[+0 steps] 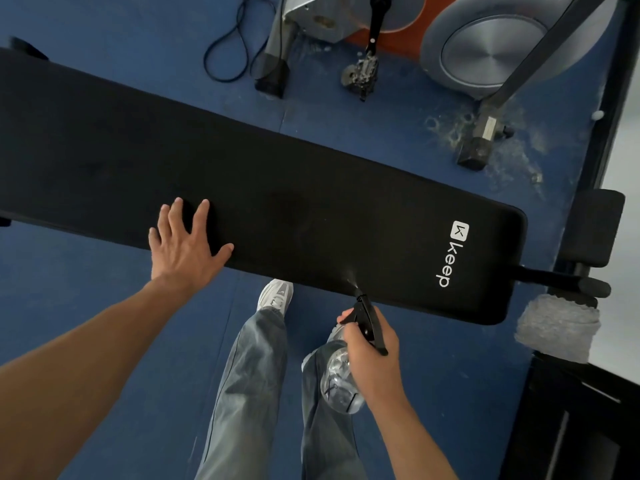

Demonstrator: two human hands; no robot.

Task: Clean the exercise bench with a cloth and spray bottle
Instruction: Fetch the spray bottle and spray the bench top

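Head view: one bench (277, 188), one spray bottle (346, 375), two hands.

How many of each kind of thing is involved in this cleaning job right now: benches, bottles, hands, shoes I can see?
Black exercise bench: 1
Clear spray bottle: 1
Hands: 2, the left hand flat on the bench, the right hand gripping the bottle
White shoe: 1
Total: 5

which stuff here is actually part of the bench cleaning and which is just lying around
Part of the job: exercise bench; spray bottle, held in the right hand; left hand, flat on the bench. No cloth shows.

Lying about: exercise bike; black band; plastic wrap by the bench end.
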